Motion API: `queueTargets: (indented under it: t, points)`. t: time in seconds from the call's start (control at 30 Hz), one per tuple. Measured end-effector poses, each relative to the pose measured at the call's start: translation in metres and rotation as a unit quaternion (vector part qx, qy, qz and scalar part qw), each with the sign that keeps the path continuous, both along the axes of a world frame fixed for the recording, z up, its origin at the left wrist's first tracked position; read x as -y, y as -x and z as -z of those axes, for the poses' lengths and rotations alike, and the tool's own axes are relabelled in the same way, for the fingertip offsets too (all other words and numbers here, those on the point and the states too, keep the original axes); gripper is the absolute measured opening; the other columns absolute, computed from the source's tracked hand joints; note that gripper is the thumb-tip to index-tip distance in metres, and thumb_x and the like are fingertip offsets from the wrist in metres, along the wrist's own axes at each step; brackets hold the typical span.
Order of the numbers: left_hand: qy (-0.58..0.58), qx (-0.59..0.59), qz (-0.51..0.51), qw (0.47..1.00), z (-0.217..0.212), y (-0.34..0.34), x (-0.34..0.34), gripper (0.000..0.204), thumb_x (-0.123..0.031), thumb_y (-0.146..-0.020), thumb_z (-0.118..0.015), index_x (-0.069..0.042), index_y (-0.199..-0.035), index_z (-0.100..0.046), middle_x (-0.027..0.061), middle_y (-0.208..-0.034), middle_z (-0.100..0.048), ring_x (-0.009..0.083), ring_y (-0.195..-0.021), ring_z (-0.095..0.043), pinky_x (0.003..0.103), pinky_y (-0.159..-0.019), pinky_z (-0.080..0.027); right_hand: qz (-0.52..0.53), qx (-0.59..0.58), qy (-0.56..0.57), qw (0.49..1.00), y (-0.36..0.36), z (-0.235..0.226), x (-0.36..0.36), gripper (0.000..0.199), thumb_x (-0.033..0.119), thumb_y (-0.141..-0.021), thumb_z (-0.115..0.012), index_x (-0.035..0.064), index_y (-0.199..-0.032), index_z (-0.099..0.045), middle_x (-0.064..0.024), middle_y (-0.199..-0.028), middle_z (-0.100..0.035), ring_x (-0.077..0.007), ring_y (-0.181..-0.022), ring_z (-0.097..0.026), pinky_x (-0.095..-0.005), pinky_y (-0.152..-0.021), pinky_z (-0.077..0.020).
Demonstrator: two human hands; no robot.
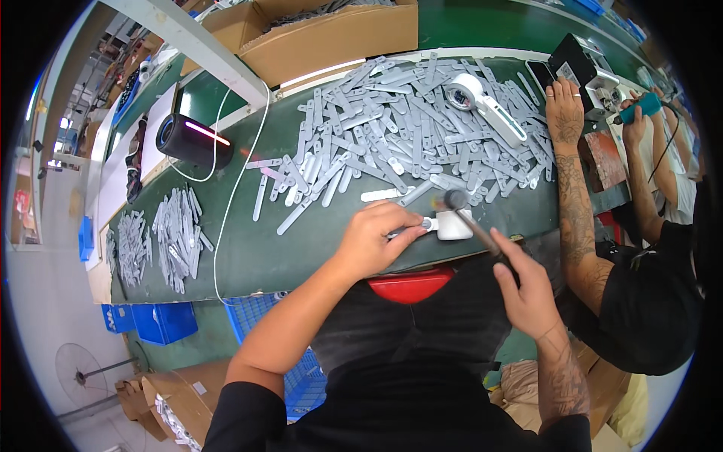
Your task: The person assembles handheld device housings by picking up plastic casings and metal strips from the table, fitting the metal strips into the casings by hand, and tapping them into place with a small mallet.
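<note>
Left hand (380, 235): thumb and index finger closed in a narrow pinch on a small pale piece (429, 224) with a rounded end. Most of the piece is masked by the fingers, so its full outline cannot be told. It lies low over the near edge of the green bench (260, 260), its exposed end right beside a white block (454, 226); whether the 2 touch cannot be confirmed.

Right hand (527, 290): fingers wrapped around the handle of a hammer (476, 225), whose dark head stands over the block (the head is slightly blurred, so its clearance is not established).

Handling assessment: the piece appears light and stiff, probably hard and smooth, hence likely to skid if gripped loosely. Nothing visible suggests it is brittle, though its surface could mark. The recommended hold is the present type, 2 fingertips well back from the exposed end, keeping skin clear of the hammer head. The hammer is judged head-heavy; hold it low on the handle for control. The block looks rigid and steadier.

Beyond the block, a broad heap of grey strips (422, 128) covers the bench; these look thin, stiff and prone to sliding over each other, best lifted by their edges.
</note>
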State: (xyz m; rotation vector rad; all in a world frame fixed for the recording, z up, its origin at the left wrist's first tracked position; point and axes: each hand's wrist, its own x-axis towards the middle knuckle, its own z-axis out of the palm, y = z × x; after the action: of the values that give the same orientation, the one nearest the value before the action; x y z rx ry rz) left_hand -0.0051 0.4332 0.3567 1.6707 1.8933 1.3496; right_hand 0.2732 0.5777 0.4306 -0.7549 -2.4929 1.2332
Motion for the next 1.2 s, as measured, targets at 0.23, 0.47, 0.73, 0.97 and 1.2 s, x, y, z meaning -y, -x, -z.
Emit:
queueTargets:
  t: [0.23,0.47,0.73,0.97,1.2]
  points:
    - [-0.012,-0.014,0.001,1.000,0.003,-0.001,0.001,0.013,-0.008,-0.088,-0.090,-0.002,-0.095,-0.081,0.0111,-0.099,-0.083,0.0290,-0.089,-0.079,0.040,-0.082,-0.061,0.028,0.007,-0.027,0.999,-0.002,-0.006,0.026,0.052,0.005,-0.108,-0.064,0.0092,-0.160,-0.059,-0.0171,-0.094,-0.066,-0.0326,-0.082,-0.066,-0.0416,-0.078,-0.0556]
    - [-0.025,-0.026,-0.003,0.999,0.005,-0.003,0.001,0.016,-0.010,-0.086,-0.091,-0.003,-0.097,-0.081,0.0115,-0.099,-0.083,0.0294,-0.088,-0.077,0.040,-0.080,-0.060,0.043,-0.004,-0.072,0.996,-0.003,0.004,0.034,0.057,0.008,-0.108,-0.065,0.0226,-0.163,-0.058,-0.0137,-0.085,-0.059,-0.0352,-0.072,-0.062,-0.0452,-0.066,-0.0529]
    - [0.010,-0.116,-0.077,0.990,-0.011,0.013,0.037,0.037,-0.027,-0.080,-0.097,-0.006,-0.106,-0.081,0.0111,-0.095,-0.077,0.0324,-0.088,-0.070,0.042,-0.080,-0.057,0.036,0.024,-0.077,0.996,0.002,-0.008,0.035,0.054,0.004,-0.106,-0.066,0.0174,-0.158,-0.063,-0.0126,-0.082,-0.056,-0.0330,-0.069,-0.059,-0.0411,-0.065,-0.0521]
    - [0.046,-0.053,-0.041,0.997,0.000,0.020,0.046,0.031,-0.017,-0.080,-0.097,-0.003,-0.100,-0.079,0.0120,-0.092,-0.076,0.0322,-0.086,-0.069,0.041,-0.077,-0.055,-0.049,0.055,-0.127,0.989,0.017,-0.003,0.042,0.058,0.007,-0.104,-0.069,0.0224,-0.160,-0.061,-0.0127,-0.082,-0.058,-0.0346,-0.067,-0.064,-0.0459,-0.061,-0.0544]
    - [0.020,-0.048,-0.054,0.997,0.004,0.018,0.046,0.030,-0.018,-0.079,-0.098,-0.003,-0.098,-0.079,0.0112,-0.090,-0.076,0.0314,-0.084,-0.070,0.041,-0.077,-0.056,-0.058,0.112,-0.144,0.982,0.013,-0.004,0.037,0.059,0.010,-0.104,-0.068,0.0259,-0.161,-0.060,-0.0116,-0.081,-0.059,-0.0356,-0.066,-0.065,-0.0476,-0.060,-0.0554]
